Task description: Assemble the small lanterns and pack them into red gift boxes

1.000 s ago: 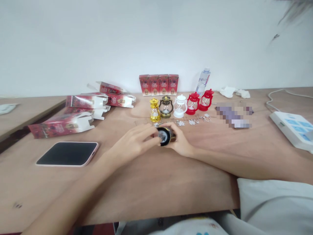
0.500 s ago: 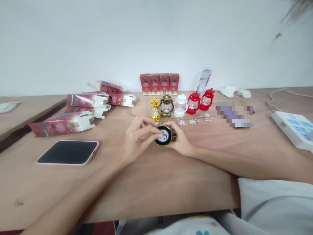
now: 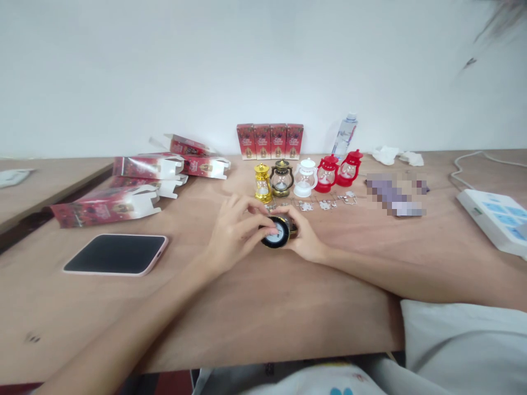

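Note:
A dark bronze lantern (image 3: 275,232) is tipped so that its round black-rimmed base with a pale centre faces me. My right hand (image 3: 303,236) wraps round its body from the right. The fingertips of my left hand (image 3: 242,230) press together on the pale centre of the base; whether they pinch a small part there is hidden. Behind stand a gold lantern (image 3: 262,184), a bronze lantern (image 3: 281,180), a white lantern (image 3: 305,179) and two red lanterns, one at the right end (image 3: 348,169). Small white and metal pieces (image 3: 325,205) lie before them.
Opened red boxes (image 3: 102,207) lie at the left, behind a phone (image 3: 116,254). Upright red boxes (image 3: 270,141) and a bottle (image 3: 345,136) stand by the wall. Crumpled tissue (image 3: 385,154), a blurred purple item (image 3: 391,195) and a white power strip (image 3: 494,219) are at the right.
The base of the held lantern faces me slightly more, and my left fingertips have shifted a little on it. The whole view has moved very slightly.

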